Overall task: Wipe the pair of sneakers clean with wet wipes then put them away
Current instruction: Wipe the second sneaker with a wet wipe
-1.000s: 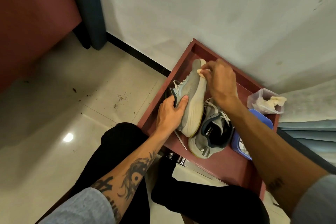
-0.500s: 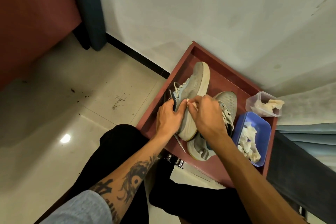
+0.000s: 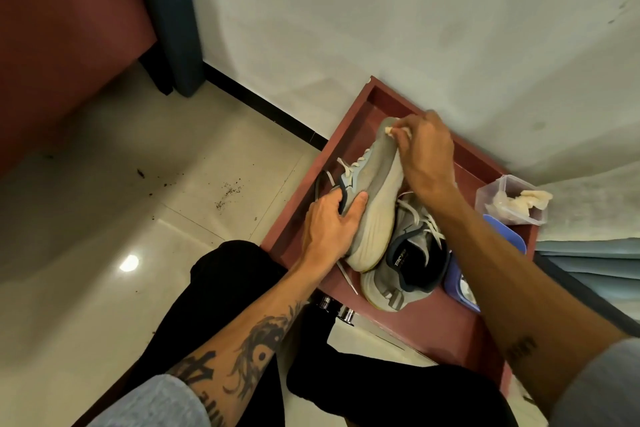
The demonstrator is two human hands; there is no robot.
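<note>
Meanwhile right hand (image 3: 426, 152) presses wipe (image 3: 390, 130) on sneaker (image 3: 375, 198) toe.

Held sneaker (image 3: 374, 198), in my left hand (image 3: 329, 229): grey cloth upper, matt. Sole pale, rubbery, ribbed, dull, yellowed along the edge. Laces (image 3: 349, 166) flat, woven, off-white.
Second sneaker (image 3: 412, 253): same grey cloth, dark matt lining.
Wipe (image 3: 391, 130), pinched in my right hand (image 3: 426, 156): off-white, crumpled, soft-looking.
Bench (image 3: 433, 322): red, smooth, low sheen; what it is made of I cannot tell. Shiny metal knobs (image 3: 332, 305) at its near edge.
Clear tub (image 3: 509, 198): transparent plastic, glossy.
Blue tub (image 3: 509, 243): opaque plastic, smooth.
Floor (image 3: 104, 253): polished tile, high gloss, lamp glare.
Wall (image 3: 381, 10): matt paint.
Trousers (image 3: 225, 288): black matt cloth.
</note>
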